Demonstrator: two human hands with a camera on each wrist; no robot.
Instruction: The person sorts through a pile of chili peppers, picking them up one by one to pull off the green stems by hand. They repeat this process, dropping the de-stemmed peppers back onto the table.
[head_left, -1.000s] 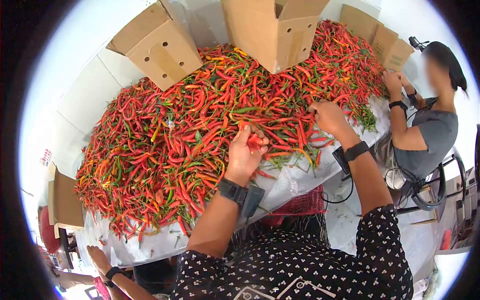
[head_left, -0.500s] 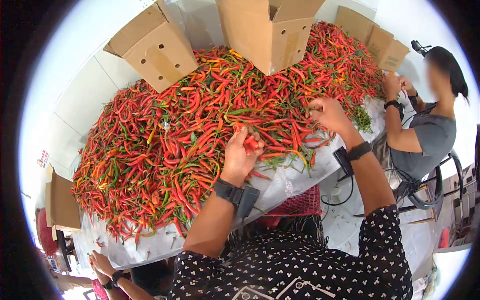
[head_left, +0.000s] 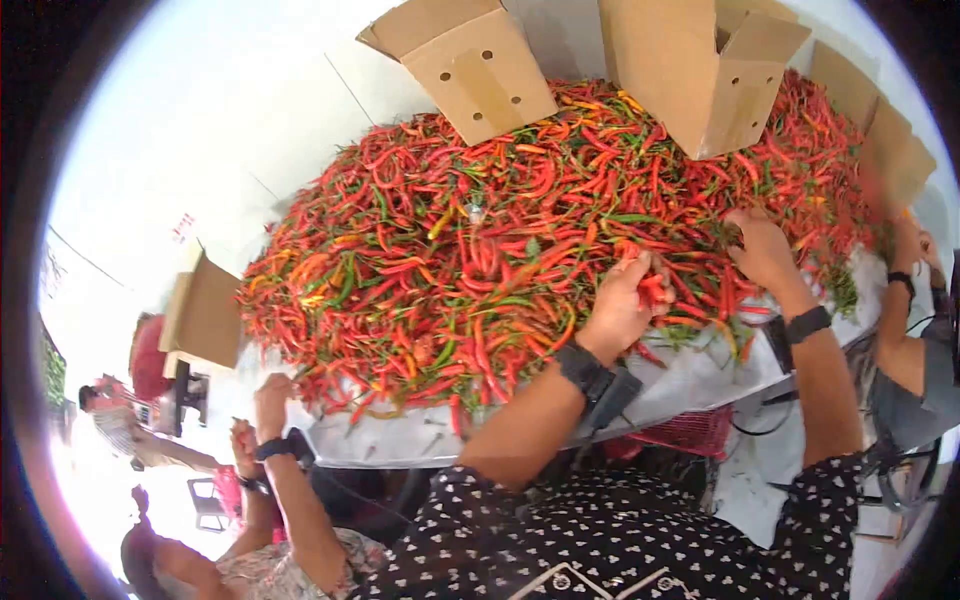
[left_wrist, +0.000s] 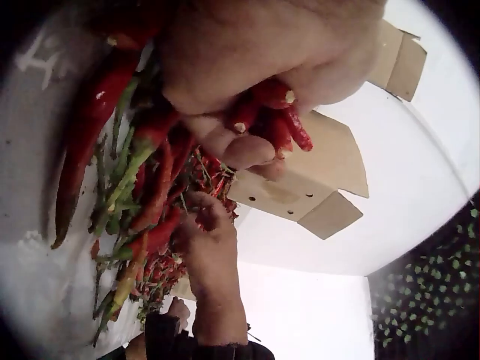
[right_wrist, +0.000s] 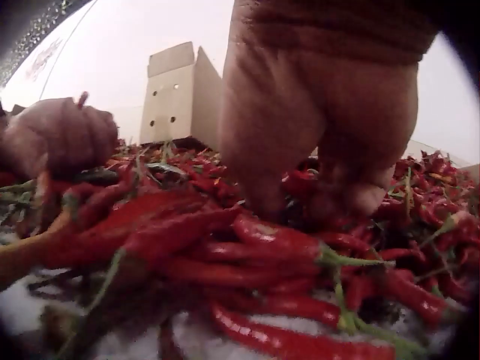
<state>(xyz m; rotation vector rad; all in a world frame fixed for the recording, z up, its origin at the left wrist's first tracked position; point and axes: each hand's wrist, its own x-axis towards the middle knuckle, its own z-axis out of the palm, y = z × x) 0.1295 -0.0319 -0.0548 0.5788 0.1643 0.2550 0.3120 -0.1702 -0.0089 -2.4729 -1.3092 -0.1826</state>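
A wide heap of red chillies [head_left: 480,250], mixed with some green and orange ones, covers the table. My left hand [head_left: 625,305] curls round several red chillies [left_wrist: 274,120], whose stemless ends stick out between the fingers in the left wrist view. To its right, my right hand [head_left: 768,255] reaches down into the heap, fingers bent. The right wrist view shows the right hand [right_wrist: 322,120] with its fingertips among the chillies; whether they pinch one is hidden. Loose chillies with green stems [right_wrist: 277,247] lie just before it.
Two cardboard boxes [head_left: 480,85] [head_left: 690,80] stand at the back of the heap. Another box [head_left: 205,315] is at the left end, more cardboard [head_left: 895,160] at the right. People sit at both sides, one [head_left: 300,510] at lower left, one [head_left: 910,370] at right.
The head view has swung left, so the heap and boxes appear further right and the person at lower left shows more. My left hand still holds chillies; my right stays at the heap.
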